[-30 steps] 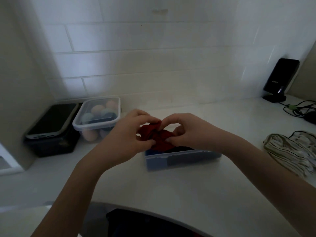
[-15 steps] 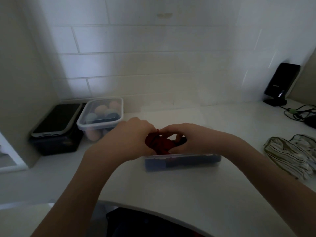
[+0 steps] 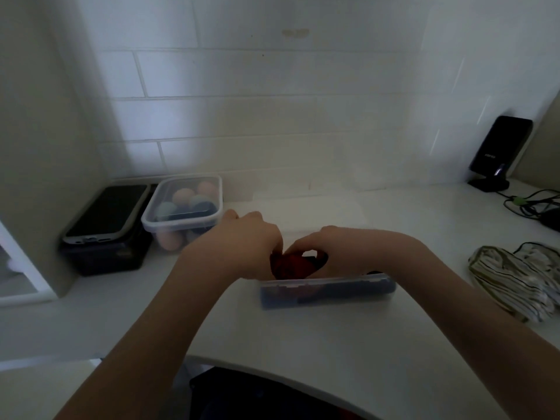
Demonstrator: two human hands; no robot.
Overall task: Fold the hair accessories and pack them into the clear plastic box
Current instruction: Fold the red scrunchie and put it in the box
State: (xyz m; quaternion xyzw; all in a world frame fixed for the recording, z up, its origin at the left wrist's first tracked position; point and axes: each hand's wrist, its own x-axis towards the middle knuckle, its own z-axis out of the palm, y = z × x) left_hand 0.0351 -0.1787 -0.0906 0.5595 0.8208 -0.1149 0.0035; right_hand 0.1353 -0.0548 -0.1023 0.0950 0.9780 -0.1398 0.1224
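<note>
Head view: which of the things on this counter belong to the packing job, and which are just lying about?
In the job:
- red hair accessory, held by left hand and right hand
- clear plastic box under the hands
- striped fabric pieces, probably next

Lying about:
- lidded tub of pastel sponges
- phone on a dark box
- black stand
- cables

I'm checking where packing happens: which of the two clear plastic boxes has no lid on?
The shallow clear plastic box under both hands, red fabric accessory going in. The deeper clear box of pastel balls by the wall is lidded.
</note>
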